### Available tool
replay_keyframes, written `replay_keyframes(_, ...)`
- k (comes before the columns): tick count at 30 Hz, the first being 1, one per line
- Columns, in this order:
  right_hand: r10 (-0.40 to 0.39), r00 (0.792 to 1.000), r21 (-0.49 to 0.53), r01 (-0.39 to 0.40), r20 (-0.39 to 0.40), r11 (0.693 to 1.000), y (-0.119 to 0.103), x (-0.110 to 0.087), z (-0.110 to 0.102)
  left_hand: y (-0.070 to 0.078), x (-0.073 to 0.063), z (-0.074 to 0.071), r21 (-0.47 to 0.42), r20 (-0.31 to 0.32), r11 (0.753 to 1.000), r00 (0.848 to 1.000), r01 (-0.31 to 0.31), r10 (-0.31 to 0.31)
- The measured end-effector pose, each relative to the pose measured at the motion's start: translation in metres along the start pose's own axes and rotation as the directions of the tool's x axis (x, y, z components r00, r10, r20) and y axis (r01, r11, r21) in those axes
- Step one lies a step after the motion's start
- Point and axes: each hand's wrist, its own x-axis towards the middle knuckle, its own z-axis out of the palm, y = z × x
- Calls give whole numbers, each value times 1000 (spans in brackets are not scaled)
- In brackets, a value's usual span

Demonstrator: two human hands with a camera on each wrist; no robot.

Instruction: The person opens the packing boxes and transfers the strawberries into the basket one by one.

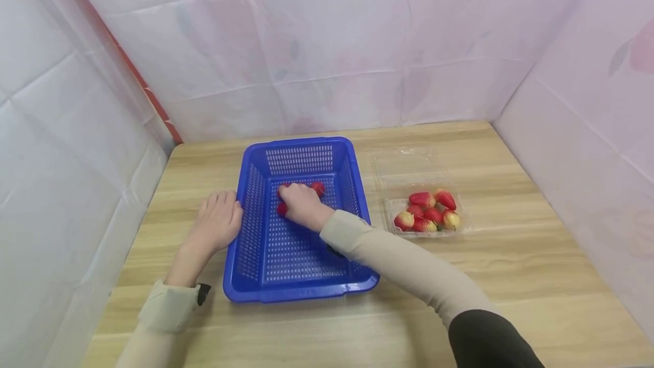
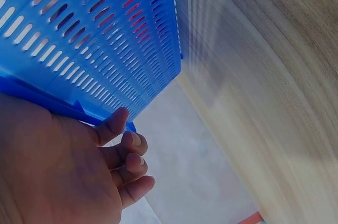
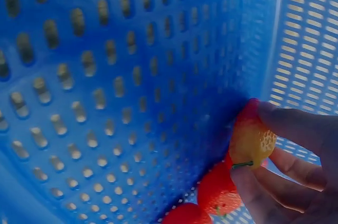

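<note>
The right hand (image 1: 305, 206) reaches down into a blue perforated basket (image 1: 301, 292). Between thumb and fingers it pinches a strawberry (image 3: 247, 137), red at one end and yellow toward its green stem. Right beside it in the right wrist view lie two redder strawberries, one (image 3: 217, 189) partly behind the other (image 3: 187, 215). Another red strawberry (image 1: 318, 188) shows on the basket floor just beyond the hand in the head view. At the basket's left rim rests the left hand (image 1: 218, 220), its fingers loosely bent against the edge in the left wrist view.
Right of the basket, a clear plastic box (image 1: 388, 209) holds several red and yellow strawberries (image 1: 422, 200), with its transparent lid (image 1: 406, 163) folded back behind. Both stand on a wooden table (image 1: 521, 277). Pale floral sheets (image 1: 332, 44) enclose the table at the back and sides.
</note>
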Motion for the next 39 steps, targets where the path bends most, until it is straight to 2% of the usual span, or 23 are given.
replay_keyframes(10, -28, 999, -45, 27, -28, 999, 2, 2, 9, -1, 0, 1, -1, 4, 1000, 1000, 8, -8)
replay_keyframes(17, -16, 998, -66, 12, -67, 998, 1, 2, 10, -1, 0, 2, -1, 5, 1000, 1000, 10, -10)
replay_keyframes(21, -9, 998, -70, 5, -63, 998, 1, 2, 8, -2, 0, 2, -4, 3, 1000, 1000, 9, -9)
replay_keyframes(36, 26, 1000, 19, -26, -5, 999, 4, 1, 5, -2, 1, 1, 1, 10, 1000, 1000, 11, -11)
replay_keyframes(39, 23, 1000, 26, -22, -15, 999, 5, 2, 5, -1, 1, 1, -1, 7, 1000, 1000, 10, -10)
